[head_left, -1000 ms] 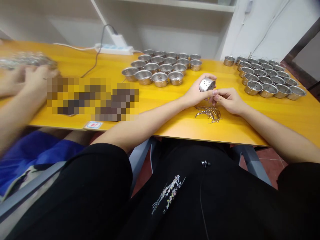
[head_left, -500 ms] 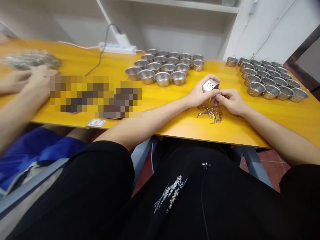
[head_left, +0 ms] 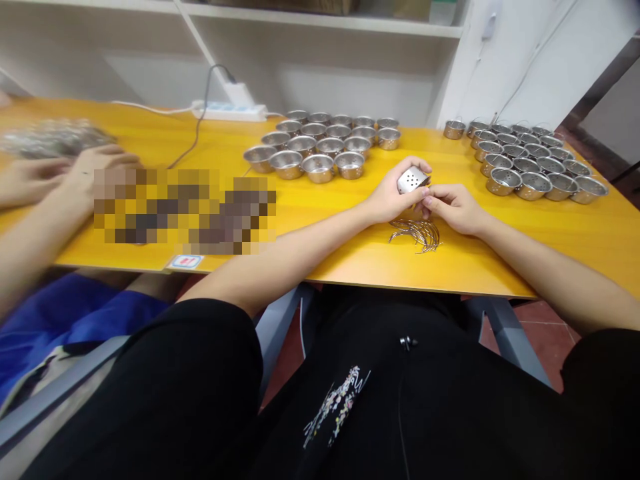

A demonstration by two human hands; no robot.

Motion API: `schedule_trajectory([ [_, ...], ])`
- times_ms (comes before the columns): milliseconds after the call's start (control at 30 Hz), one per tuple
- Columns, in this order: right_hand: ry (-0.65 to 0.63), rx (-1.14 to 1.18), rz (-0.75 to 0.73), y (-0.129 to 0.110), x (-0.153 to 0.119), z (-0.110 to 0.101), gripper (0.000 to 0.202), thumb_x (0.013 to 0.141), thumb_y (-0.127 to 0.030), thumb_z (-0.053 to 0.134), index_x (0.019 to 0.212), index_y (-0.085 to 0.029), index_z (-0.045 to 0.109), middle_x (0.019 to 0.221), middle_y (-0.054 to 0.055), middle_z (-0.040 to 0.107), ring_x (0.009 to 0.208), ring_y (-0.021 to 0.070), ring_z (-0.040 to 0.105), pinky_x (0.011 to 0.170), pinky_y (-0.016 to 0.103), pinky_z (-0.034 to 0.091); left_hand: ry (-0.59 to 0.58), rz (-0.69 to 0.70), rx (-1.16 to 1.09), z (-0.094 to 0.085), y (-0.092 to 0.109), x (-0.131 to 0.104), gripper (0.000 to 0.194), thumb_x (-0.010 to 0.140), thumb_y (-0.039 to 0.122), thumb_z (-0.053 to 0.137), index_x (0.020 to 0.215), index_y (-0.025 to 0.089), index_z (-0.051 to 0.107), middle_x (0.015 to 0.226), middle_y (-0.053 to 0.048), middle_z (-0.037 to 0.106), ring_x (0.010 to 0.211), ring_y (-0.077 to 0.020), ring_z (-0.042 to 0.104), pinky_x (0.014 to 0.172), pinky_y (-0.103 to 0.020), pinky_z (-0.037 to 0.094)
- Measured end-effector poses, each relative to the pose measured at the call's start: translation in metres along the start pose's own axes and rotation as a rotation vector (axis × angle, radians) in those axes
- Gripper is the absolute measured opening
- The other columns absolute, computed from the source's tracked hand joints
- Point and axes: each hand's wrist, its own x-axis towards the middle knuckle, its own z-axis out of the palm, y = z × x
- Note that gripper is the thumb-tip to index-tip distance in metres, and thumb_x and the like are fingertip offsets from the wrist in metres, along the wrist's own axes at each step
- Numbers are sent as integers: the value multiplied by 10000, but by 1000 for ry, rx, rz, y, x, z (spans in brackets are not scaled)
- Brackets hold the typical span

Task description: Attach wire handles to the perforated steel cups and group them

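My left fingers (head_left: 418, 163) close around a tilted metal cup (head_left: 412, 179) above the desk (head_left: 360, 260), apparently steadying it beside my right fingers (head_left: 442, 192), whose grip I cannot tell, curved wires (head_left: 424, 235) lying just nearer, likely for easy reach.

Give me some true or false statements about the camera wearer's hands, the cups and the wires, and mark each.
1. The left hand holds a metal cup with holes. True.
2. The right hand lies flat, away from the metal cup. False: its fingertips are right by the cup.
3. The curved wires are inside the metal cup. False: they lie on the yellow table.
4. The standing cups form two groups. True.
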Motion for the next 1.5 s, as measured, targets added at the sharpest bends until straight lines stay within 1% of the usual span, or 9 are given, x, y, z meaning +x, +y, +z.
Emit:
schedule_trajectory([
  [100,-14,-9,-2,-2,0,0,782,1154,-969,856,1020,-201,915,848,75,803,788,247,733,802,379,638,-18,42,-5,-3,-4,-2,796,1000,772,1125,1410,259,674,1202,-64,743,875,-196,706,791,-348,627],
  [233,-32,-11,6,-3,0,0,802,1145,-991,848,1007,-203,894,845,73,799,790,251,734,807,384,642,-3,59,-3,-5,-8,-3,781,1003,746,1132,1417,259,682,1218,-73,743,982,-223,733,855,-345,655],
  [400,-36,-11,0,1,-1,-1,785,1175,-967,834,1030,-200,908,865,82,822,806,253,744,821,384,626,-26,82,27,-7,-8,-3,740,1035,716,1110,1431,265,676,1214,-62,738,940,-199,705,809,-313,609],
  [667,-47,-37,19,7,-2,-2,800,1181,-979,814,1043,-197,905,827,65,785,759,243,711,777,380,579,-16,105,134,-6,0,-4,723,1070,786,1029,1397,253,666,1206,-66,732,949,-203,681,844,-335,603],
  [767,-49,-36,14,7,-2,-2,804,1188,-979,802,1053,-193,896,831,61,783,766,239,712,783,377,575,-38,74,113,-5,4,-4,751,1056,798,1042,1389,255,645,1201,-60,727,909,-190,667,825,-335,596],
  [933,-51,-39,9,6,-1,0,805,1196,-975,792,1041,-190,882,808,45,756,744,227,694,762,368,557,-55,44,58,-3,11,-5,745,1045,739,1091,1382,247,645,1186,-55,728,884,-181,679,800,-318,585],
  [1100,-57,-47,27,4,0,0,788,1187,-971,796,1028,-203,876,822,46,759,750,238,688,761,381,572,-9,-19,67,0,17,-5,815,971,837,1105,1318,262,642,1131,-43,728,868,-197,688,799,-344,585],
  [1300,-62,-86,9,5,0,0,803,1204,-974,753,1034,-198,870,787,43,746,742,236,664,749,371,537,27,-79,81,2,22,-4,906,857,906,1136,1281,266,655,1133,-49,746,863,-200,685,802,-348,591],
  [1500,-70,-80,37,2,0,0,799,1205,-965,761,1037,-191,870,801,48,746,737,232,662,738,357,533,47,-86,86,0,24,-5,878,825,814,1184,1279,255,682,1182,-57,750,934,-217,684,864,-353,591],
])
